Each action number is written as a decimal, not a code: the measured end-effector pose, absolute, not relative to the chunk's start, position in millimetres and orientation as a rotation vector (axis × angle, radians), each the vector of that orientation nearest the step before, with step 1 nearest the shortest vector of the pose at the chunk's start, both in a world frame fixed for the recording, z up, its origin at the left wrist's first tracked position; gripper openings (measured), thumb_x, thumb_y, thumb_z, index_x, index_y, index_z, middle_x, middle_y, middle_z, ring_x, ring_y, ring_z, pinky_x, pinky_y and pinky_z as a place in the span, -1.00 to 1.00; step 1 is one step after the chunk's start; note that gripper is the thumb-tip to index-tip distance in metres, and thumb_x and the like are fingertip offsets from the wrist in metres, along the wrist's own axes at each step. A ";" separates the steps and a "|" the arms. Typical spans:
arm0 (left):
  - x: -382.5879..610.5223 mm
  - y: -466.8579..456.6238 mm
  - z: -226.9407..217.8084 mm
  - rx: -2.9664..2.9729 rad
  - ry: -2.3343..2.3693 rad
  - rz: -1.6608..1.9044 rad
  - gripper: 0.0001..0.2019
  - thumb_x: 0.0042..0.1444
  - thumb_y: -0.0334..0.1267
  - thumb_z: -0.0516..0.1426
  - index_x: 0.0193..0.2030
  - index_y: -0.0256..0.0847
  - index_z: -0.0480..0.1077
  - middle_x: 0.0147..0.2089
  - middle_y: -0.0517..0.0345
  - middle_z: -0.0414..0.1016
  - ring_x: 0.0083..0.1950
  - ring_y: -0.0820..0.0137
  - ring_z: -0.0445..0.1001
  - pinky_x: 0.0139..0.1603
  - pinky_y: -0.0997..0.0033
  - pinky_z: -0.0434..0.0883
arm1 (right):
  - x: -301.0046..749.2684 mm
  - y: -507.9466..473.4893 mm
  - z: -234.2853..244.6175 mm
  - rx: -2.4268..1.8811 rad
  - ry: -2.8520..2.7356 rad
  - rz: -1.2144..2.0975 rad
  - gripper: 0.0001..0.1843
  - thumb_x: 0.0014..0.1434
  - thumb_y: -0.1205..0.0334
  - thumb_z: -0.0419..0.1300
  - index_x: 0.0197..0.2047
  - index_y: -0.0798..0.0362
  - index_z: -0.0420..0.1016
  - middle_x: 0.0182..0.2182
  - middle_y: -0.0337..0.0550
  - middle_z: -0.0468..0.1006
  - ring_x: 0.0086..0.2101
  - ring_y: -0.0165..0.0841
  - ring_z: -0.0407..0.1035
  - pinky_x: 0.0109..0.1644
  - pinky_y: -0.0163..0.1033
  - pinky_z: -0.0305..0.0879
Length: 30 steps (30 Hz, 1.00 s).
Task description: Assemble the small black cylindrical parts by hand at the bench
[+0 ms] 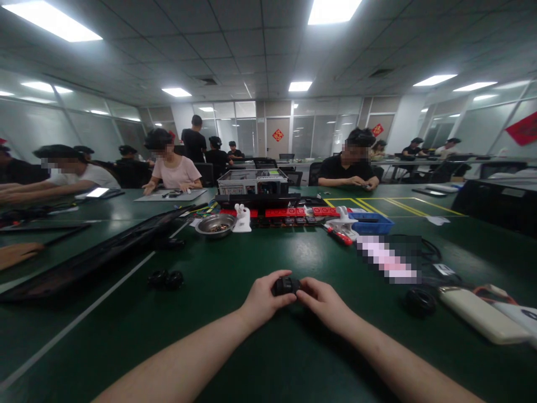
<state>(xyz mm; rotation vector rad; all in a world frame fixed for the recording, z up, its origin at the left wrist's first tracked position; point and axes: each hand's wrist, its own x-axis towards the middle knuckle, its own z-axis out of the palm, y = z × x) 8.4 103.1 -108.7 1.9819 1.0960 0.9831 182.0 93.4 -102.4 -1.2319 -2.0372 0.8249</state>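
Your left hand (265, 295) has a small black piece (286, 286) gripped between thumb and fingers, and your right hand (322, 298) is pinching the other end of it, so you've got it held from both sides right over the green table (235, 260). It's kinda dark and blurry, so I can't tell what it actually is. Off to the left of your hands there are a couple of black bundles (165, 279) sitting side by side, and past those a long black panel (100, 254) lying at a slant. Ahead and a bit left you've got a metal bowl (216, 233) with little brassy bits in it, right beside a white stand (242, 220). Farther ahead there's a computer case (251, 184) behind some red strips (285, 212). Ahead and to the right is a red-handled tool (345, 240), near a blue tray (380, 228). Way out to your right, there's a black coil (420, 303) next to a cream-colored block (482, 314). Across from you, a person in a black top (342, 169) is busy with something small in their hands.
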 end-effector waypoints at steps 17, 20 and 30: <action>12.2 100.4 -107.8 1.981 1.168 1.099 -0.58 -0.27 -0.22 0.21 -0.16 -0.16 0.31 -0.18 0.15 0.40 -0.16 0.35 0.35 -0.14 0.38 0.28 | 183.3 96.1 -109.1 -1.269 -1.923 0.866 -0.51 0.14 -0.05 -0.25 -0.48 0.11 0.30 -0.53 -0.21 0.36 -0.46 -0.41 0.24 -0.36 -0.31 0.15; 11.7 99.6 -109.4 2.067 1.158 1.112 -0.56 -0.26 -0.21 0.21 -0.14 -0.13 0.31 -0.16 0.16 0.40 -0.13 0.36 0.34 -0.10 0.37 0.27 | 182.5 98.3 -111.8 -1.227 -1.862 0.998 -0.41 0.14 -0.08 -0.31 -0.59 0.12 0.29 -0.61 -0.20 0.34 -0.52 -0.43 0.23 -0.38 -0.32 0.14; 9.0 99.9 -105.7 1.986 1.074 1.022 -0.57 -0.19 -0.12 0.16 -0.13 -0.20 0.31 -0.19 0.10 0.41 -0.17 0.33 0.36 -0.16 0.37 0.29 | 184.0 95.2 -105.0 -1.146 -1.945 0.941 -0.71 0.06 0.07 -0.02 -0.40 0.13 0.33 -0.52 -0.22 0.36 -0.48 -0.43 0.24 -0.41 -0.34 0.16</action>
